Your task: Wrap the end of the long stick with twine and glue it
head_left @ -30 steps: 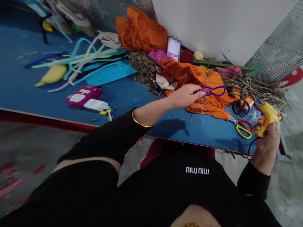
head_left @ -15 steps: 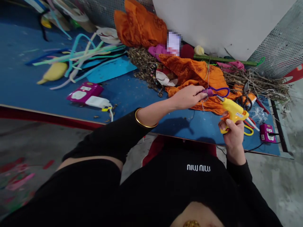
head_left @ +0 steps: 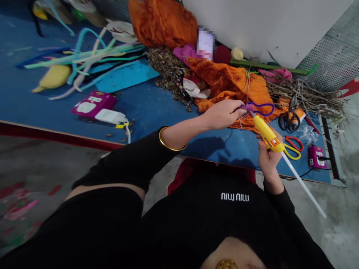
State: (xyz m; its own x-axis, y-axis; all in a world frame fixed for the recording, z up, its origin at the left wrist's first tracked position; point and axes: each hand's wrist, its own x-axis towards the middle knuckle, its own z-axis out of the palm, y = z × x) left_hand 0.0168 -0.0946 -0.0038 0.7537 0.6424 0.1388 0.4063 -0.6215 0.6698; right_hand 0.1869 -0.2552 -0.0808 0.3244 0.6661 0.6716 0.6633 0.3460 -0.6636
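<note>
My left hand (head_left: 224, 114) is closed on a small purple piece (head_left: 247, 108) whose kind I cannot make out; a dark purple loop (head_left: 267, 109) sticks out from it to the right. In my right hand (head_left: 269, 153) is a yellow hot glue gun (head_left: 265, 130), its metal nozzle touching or very near the purple piece. A long white glue stick (head_left: 304, 185) juts from the gun's back end. Behind my hands lies crumpled orange cloth (head_left: 227, 80).
Scissors with red and yellow handles (head_left: 293, 147) and black scissors (head_left: 290, 117) lie at the right, near a purple power socket (head_left: 316, 157). Another purple socket (head_left: 95, 104), pipe cleaners (head_left: 84, 61) and a yellow gourd-shaped thing (head_left: 53, 78) are at the left. Dried twigs (head_left: 316, 99) rest behind.
My right hand has turned the glue gun, bringing its nozzle left to the purple piece and swinging the glue stick into view. My left hand has hardly moved.
</note>
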